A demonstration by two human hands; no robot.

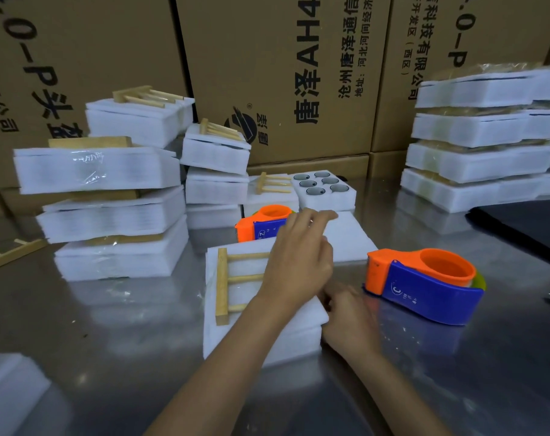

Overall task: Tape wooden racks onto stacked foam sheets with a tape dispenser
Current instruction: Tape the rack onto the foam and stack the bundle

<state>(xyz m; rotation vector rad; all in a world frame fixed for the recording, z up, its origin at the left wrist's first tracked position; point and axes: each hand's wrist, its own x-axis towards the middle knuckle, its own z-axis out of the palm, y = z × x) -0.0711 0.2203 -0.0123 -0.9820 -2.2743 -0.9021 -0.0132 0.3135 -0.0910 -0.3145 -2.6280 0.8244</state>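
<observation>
resting under the left grip (294,262), wooden rack (232,283) atop foam stack (267,338).

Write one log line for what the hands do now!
left hand: rests on wooden rack | right hand: at foam stack edge | tape dispenser: untouched

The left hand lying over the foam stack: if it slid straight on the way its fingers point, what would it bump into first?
Probably the farther orange tape dispenser, just past the left hand's fingertips; depth is hard to judge here.
</observation>
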